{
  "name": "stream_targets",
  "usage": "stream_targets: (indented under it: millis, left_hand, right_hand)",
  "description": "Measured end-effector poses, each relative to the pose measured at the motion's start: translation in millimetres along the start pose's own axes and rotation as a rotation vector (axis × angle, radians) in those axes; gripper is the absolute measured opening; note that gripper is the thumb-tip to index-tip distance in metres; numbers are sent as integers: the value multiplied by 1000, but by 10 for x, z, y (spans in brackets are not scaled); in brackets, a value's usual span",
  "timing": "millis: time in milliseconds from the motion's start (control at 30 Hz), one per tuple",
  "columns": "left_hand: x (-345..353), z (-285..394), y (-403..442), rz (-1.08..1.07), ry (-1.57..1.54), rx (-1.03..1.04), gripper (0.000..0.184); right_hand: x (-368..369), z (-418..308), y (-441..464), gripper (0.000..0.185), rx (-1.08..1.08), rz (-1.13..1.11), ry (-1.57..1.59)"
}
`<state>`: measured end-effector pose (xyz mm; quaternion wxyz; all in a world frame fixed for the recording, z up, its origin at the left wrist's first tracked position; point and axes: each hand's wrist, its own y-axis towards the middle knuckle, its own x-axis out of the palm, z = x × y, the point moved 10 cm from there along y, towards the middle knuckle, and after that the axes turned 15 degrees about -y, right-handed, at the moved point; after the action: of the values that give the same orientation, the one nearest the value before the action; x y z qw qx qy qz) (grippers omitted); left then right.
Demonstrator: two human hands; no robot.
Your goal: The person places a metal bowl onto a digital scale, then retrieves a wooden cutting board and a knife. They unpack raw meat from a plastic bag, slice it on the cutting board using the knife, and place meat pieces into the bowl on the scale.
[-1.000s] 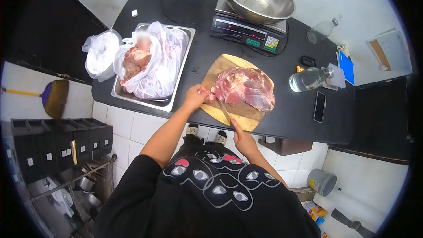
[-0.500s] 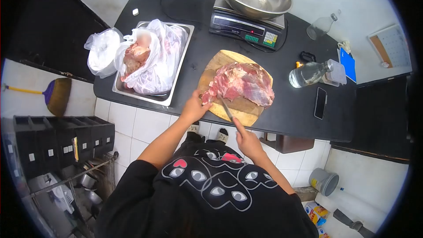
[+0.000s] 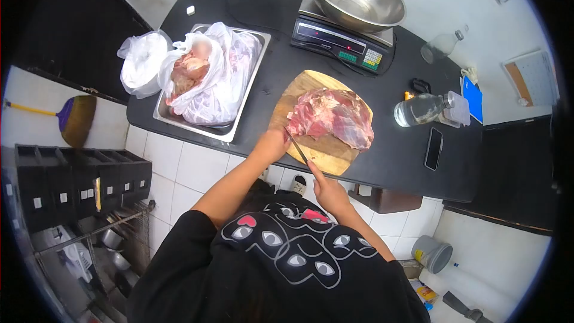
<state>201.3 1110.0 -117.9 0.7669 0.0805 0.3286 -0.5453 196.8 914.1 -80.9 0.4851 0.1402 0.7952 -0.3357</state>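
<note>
A large piece of raw red meat [image 3: 338, 113] with pale fat rests on a round wooden cutting board [image 3: 330, 158]. My left hand [image 3: 272, 145] is at the board's left edge, its fingers closed at the meat's left end; the part in its grasp is mostly hidden. In my right hand [image 3: 330, 193] is a knife [image 3: 298, 148], its handle in my fist and its blade slanting up and left. The knife tip lies beside the left fingers, at the meat's left corner.
Left of the board, a steel tray [image 3: 261, 63] holds plastic bags of meat [image 3: 224, 84]. Behind stands a digital scale [image 3: 335, 42] bearing a steel bowl [image 3: 359, 0]. To the right are a glass bottle [image 3: 421, 112] and a phone [image 3: 434, 148].
My left hand has shifted slightly right, and the loose meat flap it held is now mostly out of sight. The knife has moved left toward that hand. The camera view has shifted slightly.
</note>
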Motion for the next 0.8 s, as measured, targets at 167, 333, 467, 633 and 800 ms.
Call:
stream_targets:
  millis: [167, 333, 467, 633, 800]
  left_hand:
    - [150, 3, -7, -22, 137, 42, 19]
    - [196, -18, -15, -50, 160, 57, 18]
    - [190, -36, 12, -30, 190, 63, 18]
    - [160, 42, 9, -43, 228, 81, 17]
    - [200, 12, 8, -27, 220, 118, 17]
  right_hand:
    - [44, 21, 14, 61, -63, 39, 4]
    - [5, -65, 191, 62, -168, 159, 158]
    - [57, -101, 433, 61, -110, 105, 115]
    - [149, 62, 179, 61, -84, 72, 124]
    - [130, -28, 277, 62, -123, 147, 186]
